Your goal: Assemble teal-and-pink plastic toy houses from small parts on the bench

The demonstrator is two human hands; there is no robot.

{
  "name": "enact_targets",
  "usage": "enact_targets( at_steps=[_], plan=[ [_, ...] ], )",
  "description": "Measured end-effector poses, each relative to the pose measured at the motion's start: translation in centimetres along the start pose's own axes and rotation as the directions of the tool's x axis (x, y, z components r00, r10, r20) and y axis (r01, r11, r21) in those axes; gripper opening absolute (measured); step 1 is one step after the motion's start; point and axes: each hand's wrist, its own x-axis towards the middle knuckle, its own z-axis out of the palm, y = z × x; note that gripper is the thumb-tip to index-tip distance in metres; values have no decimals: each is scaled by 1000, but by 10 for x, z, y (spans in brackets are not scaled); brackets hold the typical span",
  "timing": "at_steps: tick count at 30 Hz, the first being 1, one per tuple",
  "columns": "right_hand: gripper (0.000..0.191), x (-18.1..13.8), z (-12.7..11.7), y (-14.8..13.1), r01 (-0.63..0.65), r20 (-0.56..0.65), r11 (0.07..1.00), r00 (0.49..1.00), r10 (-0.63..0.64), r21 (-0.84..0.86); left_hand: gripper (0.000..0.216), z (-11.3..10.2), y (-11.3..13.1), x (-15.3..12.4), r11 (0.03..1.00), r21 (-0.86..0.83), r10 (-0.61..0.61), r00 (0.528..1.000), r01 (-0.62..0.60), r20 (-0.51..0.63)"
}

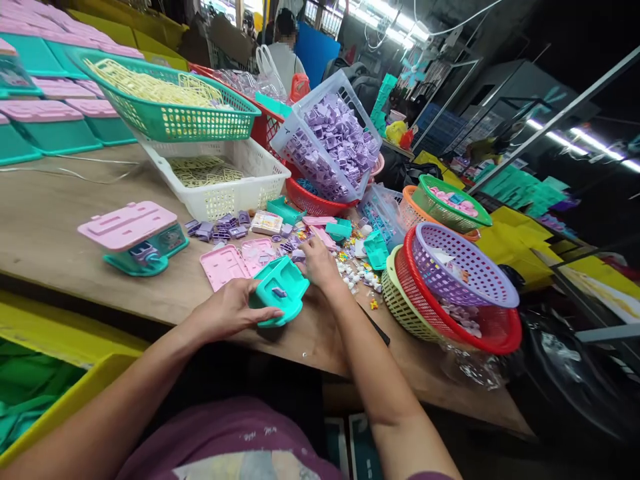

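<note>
Partway along, judging by the teal box (287, 277): held tilted over the near edge of the tabletop (60, 227), without a lid and with just one small purple piece (279, 292) visible inside. Gripped in the left hand (235, 308), thumb along the near lower side, fingers at the left edge, closed only as far as the box allows. Reaching with the right hand (319, 263) into the loose small parts (347, 273) just beyond, fingers bent down and drawn nearly together; impossible to tell whether pinching a piece or only touching.

Apparently done: one closed box (150, 247) at the left, upright under a pink lid, plus rows of lidded boxes (47, 130) at the far left, too cut off to count. Apparently left: more filling and a lid for the box in hand.

By count: two pink panels (225, 263) flat beside the box; three loose teal parts (376, 250) among the clutter; one teal basket (200, 123) of yellow frames (150, 83), resting on one white basket (235, 197); one tilted clear crate (293, 137) of purple pieces, too many to number; three stacked baskets (505, 333) at the right; two more, green (480, 217) and orange, behind.
</note>
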Motion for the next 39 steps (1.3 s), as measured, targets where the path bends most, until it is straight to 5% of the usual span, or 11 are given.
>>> enact_targets(
  at_steps=[8,15,26,32,39],
  plan=[
    [26,10,16,8,3,100,995,995,7,-100,38,9,-9,11,998,-54,-17,999,14,-41],
    [41,18,19,24,-95,110,994,989,100,-52,40,12,-16,20,991,-121,-60,998,56,-32],
    [36,40,13,43,-78,198,997,977,78,-11,36,4,-21,17,961,-266,-88,996,79,-19],
    [41,34,17,31,-12,165,1000,986,14,-10,29,3,-21,18,955,-282,-101,995,92,-19],
    [23,26,3,40,-8,131,992,991,-9,129,24,0,-20,19,942,-311,-136,991,128,-5]
  ],
)
